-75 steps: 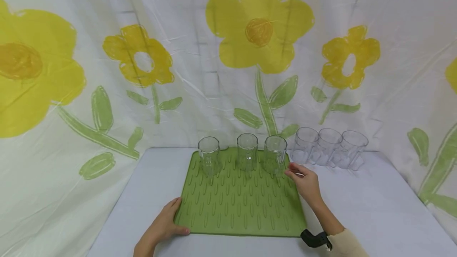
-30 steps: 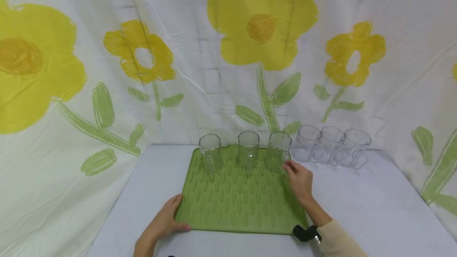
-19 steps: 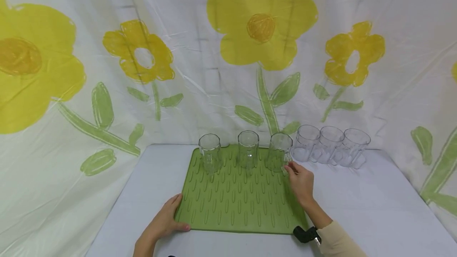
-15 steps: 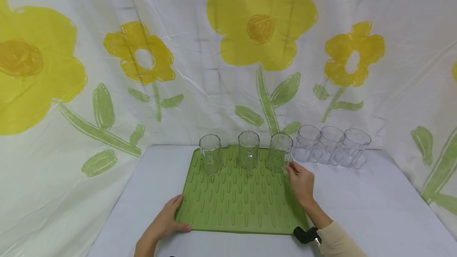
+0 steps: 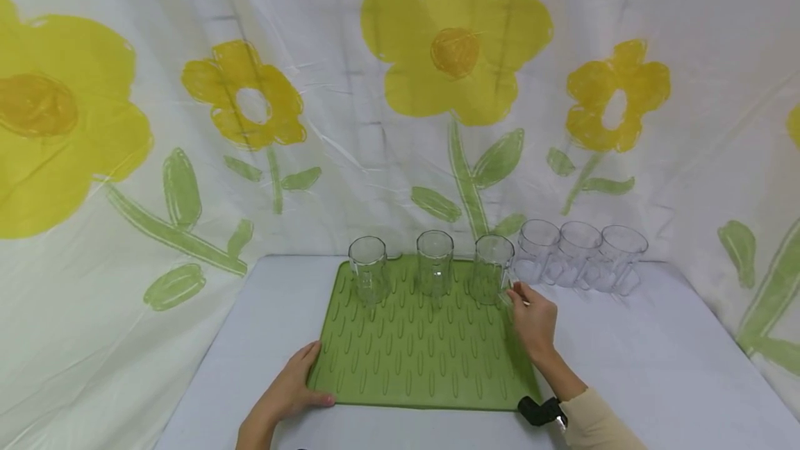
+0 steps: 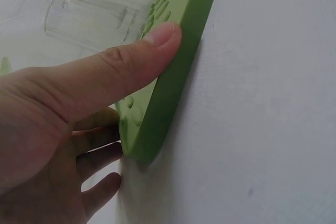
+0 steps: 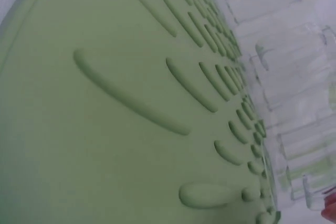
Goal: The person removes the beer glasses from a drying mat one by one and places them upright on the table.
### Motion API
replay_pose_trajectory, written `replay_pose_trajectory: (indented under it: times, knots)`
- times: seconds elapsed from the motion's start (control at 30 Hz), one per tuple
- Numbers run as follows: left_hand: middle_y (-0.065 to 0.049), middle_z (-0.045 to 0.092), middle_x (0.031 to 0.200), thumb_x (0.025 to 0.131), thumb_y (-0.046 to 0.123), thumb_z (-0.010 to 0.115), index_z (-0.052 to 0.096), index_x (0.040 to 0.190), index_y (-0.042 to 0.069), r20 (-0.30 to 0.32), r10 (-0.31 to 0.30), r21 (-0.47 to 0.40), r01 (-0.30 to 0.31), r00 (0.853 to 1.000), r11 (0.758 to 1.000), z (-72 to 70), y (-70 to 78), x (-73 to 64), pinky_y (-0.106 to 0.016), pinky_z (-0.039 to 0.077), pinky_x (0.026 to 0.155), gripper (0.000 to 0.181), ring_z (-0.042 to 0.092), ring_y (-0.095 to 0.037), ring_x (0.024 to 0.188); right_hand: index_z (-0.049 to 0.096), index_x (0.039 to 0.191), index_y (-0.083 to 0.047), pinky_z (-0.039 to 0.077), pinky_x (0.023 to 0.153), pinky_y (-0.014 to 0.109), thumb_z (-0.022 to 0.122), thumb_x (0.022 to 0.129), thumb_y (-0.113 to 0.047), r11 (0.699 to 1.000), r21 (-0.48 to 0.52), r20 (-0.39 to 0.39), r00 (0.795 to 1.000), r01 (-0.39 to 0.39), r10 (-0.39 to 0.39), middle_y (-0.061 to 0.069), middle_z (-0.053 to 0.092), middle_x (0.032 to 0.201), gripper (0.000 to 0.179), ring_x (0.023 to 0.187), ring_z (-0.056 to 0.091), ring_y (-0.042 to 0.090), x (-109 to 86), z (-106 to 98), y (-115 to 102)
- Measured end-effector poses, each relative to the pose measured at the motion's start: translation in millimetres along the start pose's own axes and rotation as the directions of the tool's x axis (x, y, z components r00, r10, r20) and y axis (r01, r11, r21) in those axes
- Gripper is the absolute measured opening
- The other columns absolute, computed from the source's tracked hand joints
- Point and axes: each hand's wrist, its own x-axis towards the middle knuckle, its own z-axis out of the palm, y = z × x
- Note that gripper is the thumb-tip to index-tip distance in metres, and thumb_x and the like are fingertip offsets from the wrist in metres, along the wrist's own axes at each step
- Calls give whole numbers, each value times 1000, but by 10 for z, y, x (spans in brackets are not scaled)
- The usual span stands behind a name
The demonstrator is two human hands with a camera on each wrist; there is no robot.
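Observation:
Three clear glass mugs stand upright along the back of a green ribbed drying mat (image 5: 419, 360): a left mug (image 5: 369, 266), a middle mug (image 5: 435, 262) and a right mug (image 5: 494, 266). My right hand (image 5: 536, 318) pinches the handle of the right mug; in the right wrist view only a bit of fingertip (image 7: 329, 208) shows at the lower right. My left hand (image 5: 290, 384) rests at the mat's front left corner. Its thumb (image 6: 126, 66) lies straight over the front edge, and the other fingers touch the left side.
Three more clear mugs (image 5: 578, 252) stand in a close row at the back right, off the mat, near the right mug. A white cloth (image 5: 650, 367) covers the table. Behind it hangs a flowered curtain (image 5: 344, 158).
My right hand has come to the right mug's handle. That mug has turned, its handle now pointing more to the right, and shifted slightly right. My left hand stays at the mat corner.

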Motion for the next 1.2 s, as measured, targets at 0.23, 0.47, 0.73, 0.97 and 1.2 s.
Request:
replay_pose_trajectory:
  times: [0.23,0.47,0.73,0.97,1.2]
  knots:
    - [-31,33,151,56,31,92,31,147,-9,-5,3,3,-3,1000,1000,10,-6,3,-64,29,113,116,30,-52,139,73,87,11,56,56,17,78,72,11,1000,-4,8,1000,-3,3,22,73,77,17,65,72,37,6,-25,36]
    - [-31,33,151,56,29,92,32,147,-8,2,-9,-5,9,1000,1000,12,-3,5,-64,30,113,116,29,-52,139,73,89,12,45,62,-3,78,72,10,1000,23,19,1000,-11,11,23,73,78,18,65,72,37,19,-46,36]
    - [-31,32,151,56,30,92,31,147,-9,5,-9,-6,9,1000,1000,0,7,4,-63,30,113,116,29,-52,139,72,87,13,45,69,-5,78,70,13,998,40,-5,999,46,-46,23,73,77,18,67,71,38,72,-87,37]
    - [-32,33,151,56,30,91,31,147,-10,-8,10,4,-10,1000,1000,-2,16,-7,-64,29,113,116,30,-53,139,73,87,12,46,64,-3,78,70,12,999,26,-8,999,48,-48,22,73,77,18,63,71,38,105,-147,38]
    - [-32,33,151,56,30,91,31,147,-10,-6,9,7,-9,1000,1000,-5,22,-10,-64,30,113,116,30,-53,138,73,88,12,46,66,-3,78,72,11,998,36,22,998,56,-57,22,73,78,17,65,71,38,132,-227,-15]
